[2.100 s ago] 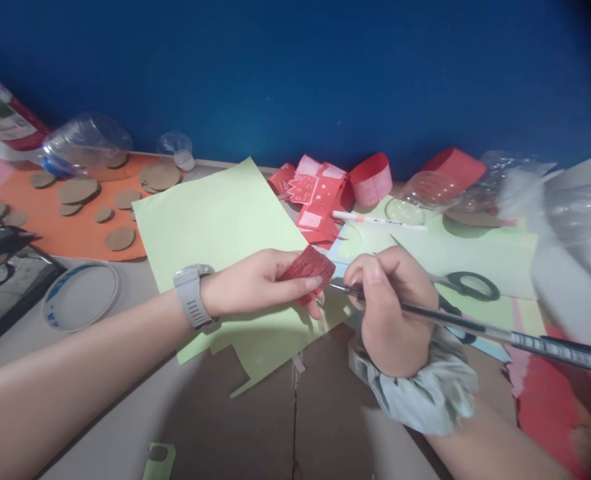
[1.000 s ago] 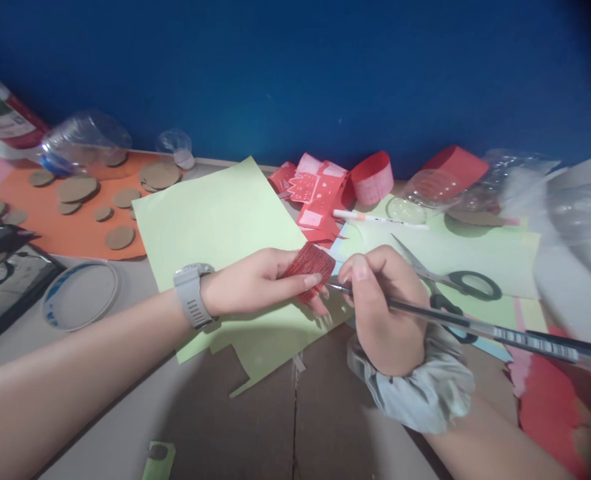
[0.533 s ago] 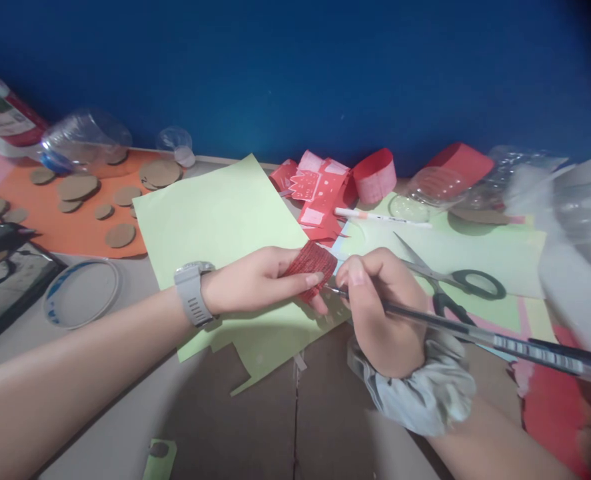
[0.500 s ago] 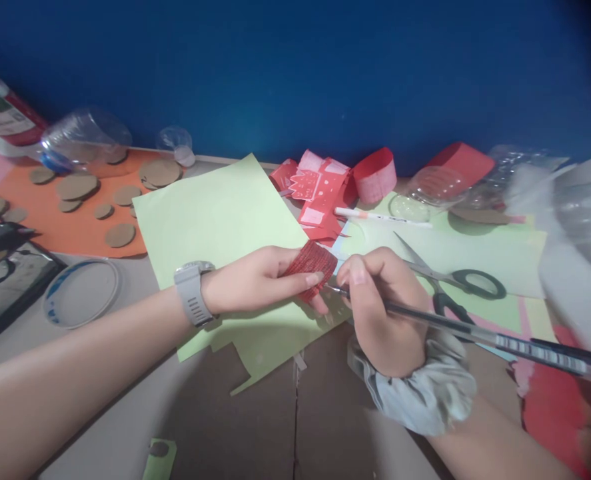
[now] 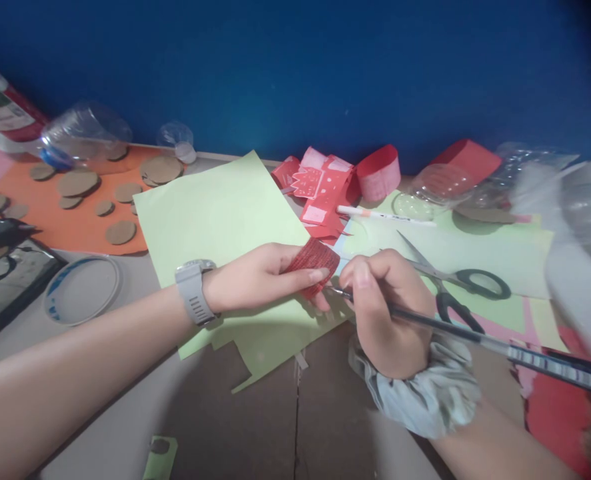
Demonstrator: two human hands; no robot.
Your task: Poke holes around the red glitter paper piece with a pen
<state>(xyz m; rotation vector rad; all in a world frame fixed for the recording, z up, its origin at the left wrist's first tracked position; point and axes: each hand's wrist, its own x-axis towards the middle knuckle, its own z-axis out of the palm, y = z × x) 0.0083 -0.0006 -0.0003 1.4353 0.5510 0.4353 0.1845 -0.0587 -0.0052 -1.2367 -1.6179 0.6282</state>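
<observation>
gray watch [image 5: 193, 290] with a slotted strap on the left wrist, pale gray-green gathered fabric scrunchie [image 5: 428, 390] around the right wrist, bare forearms

Things on the bench [image 5: 105, 413], laid out around my hands.
My left hand [image 5: 265, 275] is over a large sheet [image 5: 220, 213], holding a small piece [image 5: 320, 259]; my right hand [image 5: 395, 317], just beside it, holds a pen [image 5: 442, 327]. Left of my hands lies a ring [image 5: 51, 308], with discs [image 5: 78, 183] on another sheet [image 5: 82, 223] beyond it and a bottle [image 5: 88, 133] farther back. Beyond my right hand lies a marker [image 5: 385, 216], with a loop [image 5: 379, 175] behind; scissors [image 5: 438, 274] lie to its right, on layered sheets [image 5: 500, 247].
</observation>
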